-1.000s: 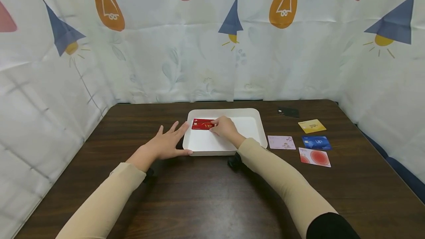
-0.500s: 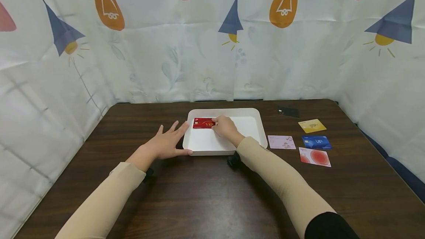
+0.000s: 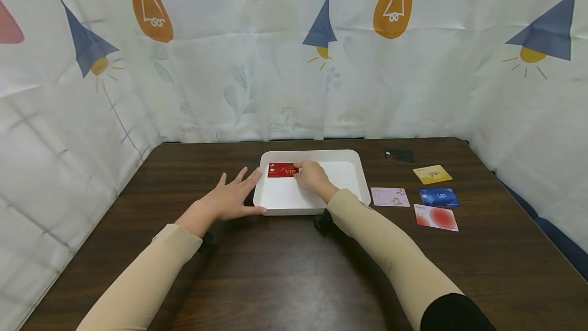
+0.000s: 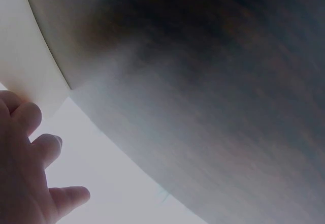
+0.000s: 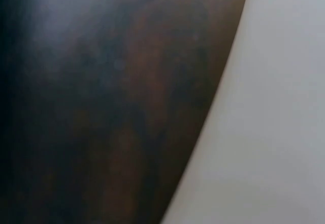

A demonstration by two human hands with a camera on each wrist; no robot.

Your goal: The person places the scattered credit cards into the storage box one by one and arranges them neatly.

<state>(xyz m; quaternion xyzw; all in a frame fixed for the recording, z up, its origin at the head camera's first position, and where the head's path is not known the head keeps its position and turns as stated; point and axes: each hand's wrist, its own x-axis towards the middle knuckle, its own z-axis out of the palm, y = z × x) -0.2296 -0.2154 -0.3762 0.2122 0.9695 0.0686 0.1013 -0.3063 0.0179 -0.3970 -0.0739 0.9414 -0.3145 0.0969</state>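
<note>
And here's my right hand (image 3: 314, 176), reaching over the near side of the white tray (image 3: 285, 199), thumb and forefinger pinching the red card (image 3: 281, 170) by its right end! The card stretches away leftward from my fingertips, long side running across the tray, its chip out at the far left end and the gold VIP lettering close up against my grip. It's over the tray's left half, toward the back wall; whether it lies flat on the bottom or sits a touch above, I can't tell.

Over to my left hand (image 3: 231, 201), fingers straight and fanned wide, nothing in them. The forefinger is at the tray's left rim, the thumb at the near left corner, and the red card lies just beyond that rim, near the forefinger but apart from it.

Out on the brown table (image 3: 298, 269), to the right of the tray, five more cards, all well apart from my pinching fingers: the black card (image 3: 399, 155) farthest back, then the yellow card (image 3: 433, 174), the blue card (image 3: 439, 197) and, nearest me, the white card with red circles (image 3: 435, 217). The lilac card (image 3: 390, 196) lies to their left, just beside the tray's right wall!
</note>
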